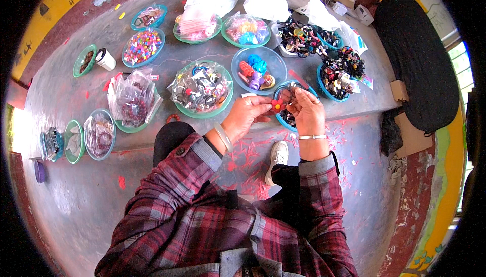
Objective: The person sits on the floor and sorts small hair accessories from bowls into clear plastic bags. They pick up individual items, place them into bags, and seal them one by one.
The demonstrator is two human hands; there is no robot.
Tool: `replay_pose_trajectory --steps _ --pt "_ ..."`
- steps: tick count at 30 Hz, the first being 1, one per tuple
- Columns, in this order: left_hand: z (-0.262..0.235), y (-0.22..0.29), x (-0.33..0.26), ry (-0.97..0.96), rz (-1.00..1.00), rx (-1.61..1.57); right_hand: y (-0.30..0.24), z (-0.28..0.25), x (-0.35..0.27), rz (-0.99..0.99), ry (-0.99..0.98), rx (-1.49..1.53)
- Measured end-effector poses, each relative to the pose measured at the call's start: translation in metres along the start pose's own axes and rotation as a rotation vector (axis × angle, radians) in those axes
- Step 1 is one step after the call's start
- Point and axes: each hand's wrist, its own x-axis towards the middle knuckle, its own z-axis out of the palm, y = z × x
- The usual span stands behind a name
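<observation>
Held between my two hands is a red flower ornament (277,105) with a yellow centre. My left hand (242,119) pinches its left side, thumb and fingertips closed on it. Close beside it, my right hand (310,116) has its fingers bent together around something dark and thin, too small to make out; whether it is joined to the flower is unclear. Under the hands is a blue bowl (313,93) of dark pieces, partly covered by my fingers. Just beyond sits a clear bluish bowl (236,68) with blue, orange and purple items.
Across the grey ledge stand several bowls: bagged hair ties (200,87), colourful beads (143,47), pink packets (197,25). Dark hair accessories (340,74) heap up at the right. A white cup (105,59) stands at left. Red scraps (248,163) litter the lower floor near my shoe (278,158).
</observation>
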Motion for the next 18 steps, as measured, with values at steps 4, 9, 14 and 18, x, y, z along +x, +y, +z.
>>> replay_pose_trajectory --steps 4,9,14,18 --pt "-0.003 -0.003 0.000 -0.021 -0.033 -0.043 0.000 0.000 0.000 -0.035 -0.016 -0.032" --pt "0.001 0.010 -0.005 0.060 0.097 0.146 0.001 -0.001 0.002 -0.051 -0.031 -0.211" --pt "0.001 0.020 -0.007 0.022 0.127 0.167 0.005 0.007 -0.003 -0.054 -0.094 -0.409" --pt "0.000 0.017 -0.003 -0.010 0.107 0.063 0.015 0.001 0.001 -0.089 -0.164 -0.510"
